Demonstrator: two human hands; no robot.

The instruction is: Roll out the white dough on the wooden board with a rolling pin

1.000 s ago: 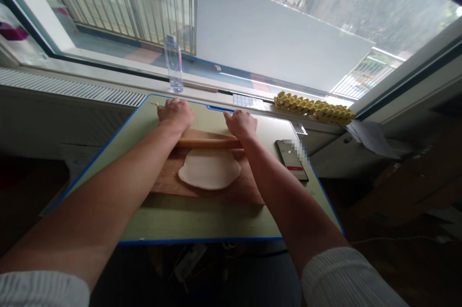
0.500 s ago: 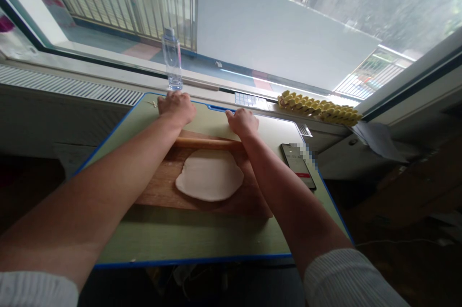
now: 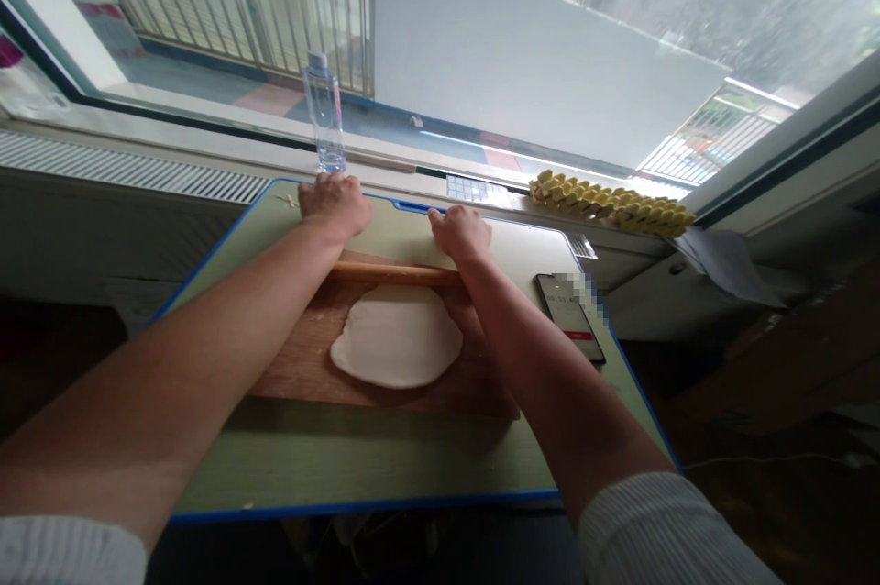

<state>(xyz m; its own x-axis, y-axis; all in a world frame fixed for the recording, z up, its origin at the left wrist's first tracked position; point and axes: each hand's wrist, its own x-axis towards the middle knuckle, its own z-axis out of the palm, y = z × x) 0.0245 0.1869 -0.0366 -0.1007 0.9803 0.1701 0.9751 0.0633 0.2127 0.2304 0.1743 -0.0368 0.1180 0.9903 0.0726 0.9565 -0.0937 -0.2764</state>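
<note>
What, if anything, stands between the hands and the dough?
The rolling pin: it lies crosswise by the far edge of the dough, on the near side of the left hand and right hand. Its ends are hidden. Nothing else visible stands between.

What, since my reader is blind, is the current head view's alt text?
A person's left hand and right hand show just beyond a rolling pin at the far edge of flattened dough on a wooden board. A phone lies at right.

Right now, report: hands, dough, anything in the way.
Left hand, right hand by rolling pin; contact hidden. Dough flat on board, pin along its far edge. Phone on table, right of board: not blocking.
</note>
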